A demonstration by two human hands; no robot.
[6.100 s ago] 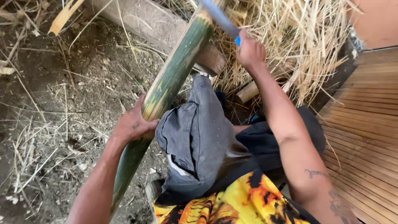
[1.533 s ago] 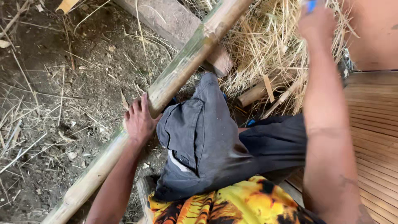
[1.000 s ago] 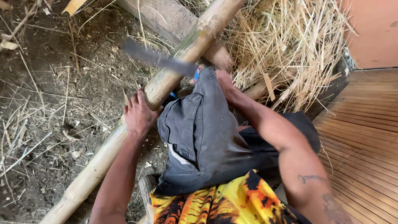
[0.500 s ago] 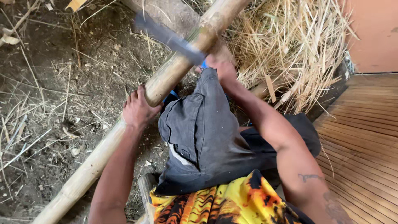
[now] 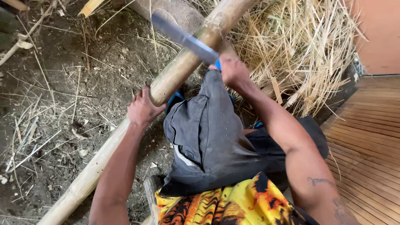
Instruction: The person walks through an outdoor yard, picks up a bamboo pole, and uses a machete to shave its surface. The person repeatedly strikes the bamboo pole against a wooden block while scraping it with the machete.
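A long pale bamboo pole [image 5: 183, 66] runs diagonally from the lower left to the top middle, resting across my raised knee in grey shorts [image 5: 208, 133]. My left hand [image 5: 141, 109] grips the pole just left of the knee. My right hand [image 5: 232, 71] is closed on the blue handle of a long knife [image 5: 183, 38]. Its blade lies across the pole near a node.
Dry straw [image 5: 300, 50] is heaped at the upper right. Bare dirt with scattered stalks [image 5: 54, 108] spreads to the left. A wooden slatted floor [image 5: 371, 141] lies at the right, below an orange wall [image 5: 379, 33]. A thick log [image 5: 171, 10] lies behind the pole.
The pole was turned from its green side to its pale side. My right hand went up, came down with the knife, and the blade now sits higher along the pole.
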